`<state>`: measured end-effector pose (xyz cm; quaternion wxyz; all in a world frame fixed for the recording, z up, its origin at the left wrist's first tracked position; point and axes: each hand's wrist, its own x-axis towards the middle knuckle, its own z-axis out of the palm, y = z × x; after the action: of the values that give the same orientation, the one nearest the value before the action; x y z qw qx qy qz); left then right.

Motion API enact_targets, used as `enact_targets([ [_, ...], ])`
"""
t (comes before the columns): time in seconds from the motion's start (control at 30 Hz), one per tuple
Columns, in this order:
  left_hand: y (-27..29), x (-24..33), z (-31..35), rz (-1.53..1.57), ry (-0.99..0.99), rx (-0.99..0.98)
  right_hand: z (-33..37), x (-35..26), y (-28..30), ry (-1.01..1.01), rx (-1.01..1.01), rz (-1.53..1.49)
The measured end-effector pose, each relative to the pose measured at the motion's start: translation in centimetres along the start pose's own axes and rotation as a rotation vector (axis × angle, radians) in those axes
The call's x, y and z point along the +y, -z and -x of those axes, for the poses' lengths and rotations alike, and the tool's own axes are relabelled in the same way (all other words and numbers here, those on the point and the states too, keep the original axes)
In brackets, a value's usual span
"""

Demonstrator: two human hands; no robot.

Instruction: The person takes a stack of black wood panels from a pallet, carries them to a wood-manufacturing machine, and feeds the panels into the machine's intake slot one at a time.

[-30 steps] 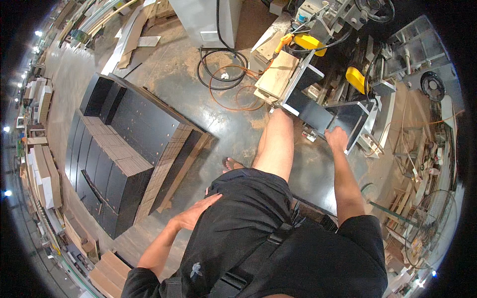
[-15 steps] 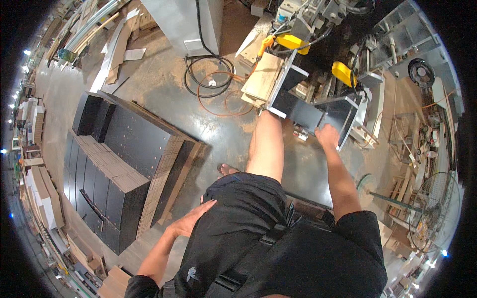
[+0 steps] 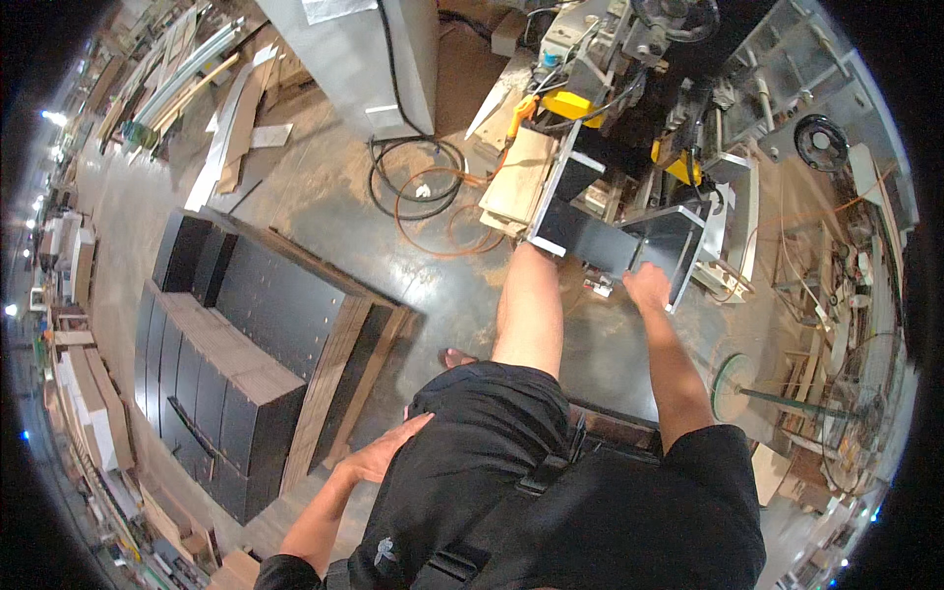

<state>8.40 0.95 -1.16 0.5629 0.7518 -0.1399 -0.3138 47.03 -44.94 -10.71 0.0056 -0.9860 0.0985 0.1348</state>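
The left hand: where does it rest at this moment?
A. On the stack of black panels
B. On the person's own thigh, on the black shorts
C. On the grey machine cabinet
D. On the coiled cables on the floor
B: the left hand lies flat on the black shorts at the thigh, apart from the stack of black panels to its left.

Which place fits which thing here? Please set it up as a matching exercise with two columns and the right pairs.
Things:
1. right hand
2. left hand
3. coiled cables
4. stack of black panels

Places:
A. on the floor, at the foot of the grey cabinet
B. resting on the person's own thigh, on the black shorts
C. on the floor to the person's left
D. on the black panel at the machine

Pairs: 1-D, 2-B, 3-A, 4-C
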Motion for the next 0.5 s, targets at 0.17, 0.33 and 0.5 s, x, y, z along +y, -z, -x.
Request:
enact_targets([
  [0.17, -1.0, -0.4, 2.0, 0.019, -0.027, 0.029, -1.9, 1.7, -3.9, 0.095, 0.087, 0.023],
  [0.33, -0.5, -1.0, 2.5, -0.067, -0.067, 0.056, -0.3, 1.1, -3.5, 0.065, 0.102, 0.082],
  [0.5, -1.7, -1.4, 2.7, -0.022, -0.052, 0.083, 1.4, -0.1, -2.0, 0.101, 0.067, 0.095],
])
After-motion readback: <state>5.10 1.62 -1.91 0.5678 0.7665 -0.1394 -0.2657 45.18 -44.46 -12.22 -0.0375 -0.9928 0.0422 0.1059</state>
